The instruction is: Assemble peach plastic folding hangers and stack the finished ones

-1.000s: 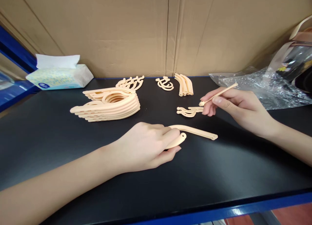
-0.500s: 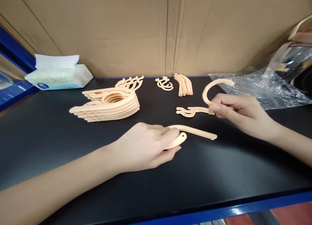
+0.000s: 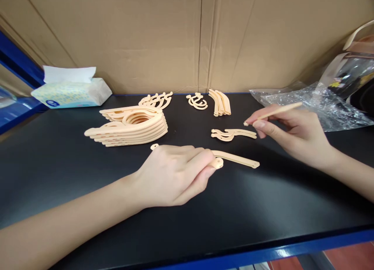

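My left hand (image 3: 178,176), low over the middle of the black table, is closed around a beige plastic hanger arm (image 3: 217,163). The holed end pokes out by the thumb; most of it is covered by my fingers. Just beyond lies another hanger arm (image 3: 238,159), partly behind my knuckles. A small holed tip (image 3: 154,146) shows left of the hand; which piece it belongs to I cannot tell. To the right, my right hand (image 3: 292,129) pinches a beige hanger hook (image 3: 280,111) above the table, seen nearly edge-on. Several curved hanger pieces (image 3: 233,134) lie between the hands.
A stack of beige hanger parts (image 3: 131,127) sits at left, with several hooks (image 3: 156,100) behind it. More hooks (image 3: 197,101) and arms (image 3: 219,102) lie at the back. A tissue pack (image 3: 71,92) stands back left, a clear plastic bag (image 3: 327,106) back right. Cardboard (image 3: 146,40) walls the rear.
My right hand has turned the hook from a face-on curve to nearly edge-on. My left hand has rolled slightly, its thumb now pressing near the end of the held arm.
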A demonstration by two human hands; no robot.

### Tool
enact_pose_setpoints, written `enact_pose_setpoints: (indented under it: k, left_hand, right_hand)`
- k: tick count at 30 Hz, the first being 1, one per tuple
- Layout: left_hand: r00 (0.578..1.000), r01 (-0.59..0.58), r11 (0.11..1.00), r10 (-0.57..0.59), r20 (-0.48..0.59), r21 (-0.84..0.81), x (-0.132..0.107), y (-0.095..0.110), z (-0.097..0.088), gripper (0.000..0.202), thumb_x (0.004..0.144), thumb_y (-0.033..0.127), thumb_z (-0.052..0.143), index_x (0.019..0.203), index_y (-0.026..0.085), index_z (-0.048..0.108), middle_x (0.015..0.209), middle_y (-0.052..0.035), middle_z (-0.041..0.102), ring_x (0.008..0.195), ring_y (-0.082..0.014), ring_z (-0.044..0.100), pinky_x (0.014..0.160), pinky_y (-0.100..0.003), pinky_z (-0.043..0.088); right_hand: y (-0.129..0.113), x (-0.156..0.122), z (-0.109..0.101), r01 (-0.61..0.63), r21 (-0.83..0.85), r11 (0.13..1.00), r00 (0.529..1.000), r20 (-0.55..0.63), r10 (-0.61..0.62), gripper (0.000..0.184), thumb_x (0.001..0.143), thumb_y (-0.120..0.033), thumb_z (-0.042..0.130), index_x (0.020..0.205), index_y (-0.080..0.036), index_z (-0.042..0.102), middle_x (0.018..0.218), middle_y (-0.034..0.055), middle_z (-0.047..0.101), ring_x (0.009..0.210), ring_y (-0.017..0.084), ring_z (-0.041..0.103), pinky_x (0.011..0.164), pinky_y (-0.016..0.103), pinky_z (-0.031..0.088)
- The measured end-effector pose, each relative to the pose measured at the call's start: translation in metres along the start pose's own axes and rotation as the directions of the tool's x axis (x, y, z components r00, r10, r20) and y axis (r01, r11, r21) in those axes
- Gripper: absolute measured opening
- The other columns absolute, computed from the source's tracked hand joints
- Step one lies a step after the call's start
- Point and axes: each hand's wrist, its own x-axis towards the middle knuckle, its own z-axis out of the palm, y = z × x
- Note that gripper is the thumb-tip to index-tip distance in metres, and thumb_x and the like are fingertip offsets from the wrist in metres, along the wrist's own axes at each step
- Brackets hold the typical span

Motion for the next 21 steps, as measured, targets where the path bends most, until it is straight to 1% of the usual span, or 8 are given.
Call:
enact_pose_setpoints:
  k: [2, 5, 7, 10, 14, 15, 18, 21]
  left_hand:
    - [0.999, 0.037, 0.999, -0.037, -0.006, 0.012, -0.0011, -0.0003, 0.001, 0.024, 0.1, 0.02, 0.035, 0.088, 0.018, 0.056, 0.062, 0.0054, 0.054, 0.049, -0.0096, 0.049, 0.047, -0.025, 0.031]
    - [0.998, 0.061, 0.997, -0.061, 0.007, 0.041, -0.0011, 0.0002, 0.0, 0.025, 0.099, 0.022, 0.038, 0.086, 0.018, 0.06, 0.059, 0.0059, 0.055, 0.046, -0.0093, 0.049, 0.045, -0.025, 0.031]
    - [0.998, 0.058, 0.996, -0.059, 0.017, 0.061, 0.0003, 0.0009, -0.0018, 0.025, 0.1, 0.026, 0.043, 0.085, 0.017, 0.061, 0.059, 0.0063, 0.058, 0.046, -0.0084, 0.053, 0.045, -0.024, 0.033]
    - [0.999, 0.038, 0.996, -0.037, -0.015, 0.086, 0.0027, 0.0016, -0.0037, 0.021, 0.101, 0.032, 0.05, 0.093, 0.017, 0.063, 0.066, 0.0068, 0.067, 0.053, -0.0073, 0.061, 0.047, -0.022, 0.037]
    - [0.999, 0.029, 0.989, -0.023, -0.044, 0.147, 0.0038, 0.0017, -0.0033, 0.013, 0.1, 0.026, 0.054, 0.101, 0.018, 0.064, 0.068, 0.008, 0.067, 0.056, -0.0068, 0.063, 0.05, -0.022, 0.038]
    - [0.999, 0.033, 0.987, -0.026, -0.043, 0.16, 0.0037, 0.0015, -0.0031, 0.012, 0.1, 0.025, 0.054, 0.101, 0.018, 0.064, 0.067, 0.0081, 0.066, 0.054, -0.0068, 0.061, 0.049, -0.022, 0.037]
    - [0.998, 0.034, 0.986, -0.025, -0.056, 0.161, 0.0032, 0.001, -0.0026, 0.011, 0.099, 0.024, 0.055, 0.1, 0.019, 0.064, 0.069, 0.0079, 0.067, 0.055, -0.0065, 0.061, 0.049, -0.022, 0.037]
    - [0.996, 0.035, 0.988, -0.023, -0.083, 0.148, 0.0021, 0.001, -0.0023, 0.013, 0.1, 0.027, 0.054, 0.096, 0.018, 0.063, 0.07, 0.0072, 0.068, 0.055, -0.0062, 0.063, 0.048, -0.02, 0.038]
  right_hand:
    - [0.0002, -0.0009, 0.0001, -0.011, 0.074, 0.997, 1.0, 0.016, 0.01, 0.013, 0.093, -0.036, 0.06, 0.09, -0.025, 0.067, 0.083, -0.0006, 0.069, 0.073, 0.015, 0.063, 0.069, 0.029, 0.049]
    - [-0.0008, -0.001, -0.0003, -0.06, 0.194, 0.979, 0.995, 0.09, 0.043, 0.029, 0.097, -0.046, 0.052, 0.083, -0.026, 0.067, 0.075, 0.0006, 0.066, 0.071, 0.017, 0.061, 0.068, 0.032, 0.048]
    - [-0.0025, -0.0007, 0.0, -0.106, 0.254, 0.961, 0.991, 0.106, 0.081, 0.032, 0.098, -0.048, 0.047, 0.088, -0.027, 0.068, 0.073, 0.0009, 0.066, 0.07, 0.018, 0.061, 0.069, 0.033, 0.049]
    - [-0.0052, -0.0003, 0.001, -0.157, 0.284, 0.946, 0.987, 0.084, 0.139, 0.021, 0.099, -0.043, 0.049, 0.104, -0.028, 0.063, 0.078, -0.0003, 0.067, 0.073, 0.016, 0.063, 0.07, 0.031, 0.05]
    - [-0.007, 0.0008, 0.0009, -0.163, 0.258, 0.952, 0.983, 0.126, 0.134, 0.023, 0.099, -0.04, 0.048, 0.091, -0.023, 0.062, 0.076, -0.0002, 0.061, 0.068, 0.012, 0.056, 0.063, 0.026, 0.048]
    - [-0.0069, 0.0011, 0.0005, -0.169, 0.264, 0.949, 0.981, 0.14, 0.136, 0.022, 0.099, -0.039, 0.05, 0.092, -0.023, 0.063, 0.077, -0.0003, 0.06, 0.068, 0.012, 0.056, 0.063, 0.025, 0.048]
    - [-0.0048, 0.0018, -0.001, -0.212, 0.324, 0.922, 0.969, 0.194, 0.154, 0.016, 0.095, -0.033, 0.057, 0.105, -0.026, 0.068, 0.09, 0.0007, 0.065, 0.079, 0.012, 0.061, 0.07, 0.025, 0.052]
    - [-0.0003, 0.0017, -0.0019, -0.277, 0.44, 0.854, 0.953, 0.237, 0.187, 0.023, 0.093, -0.026, 0.059, 0.112, -0.032, 0.072, 0.099, 0.0004, 0.07, 0.089, 0.013, 0.066, 0.081, 0.027, 0.055]
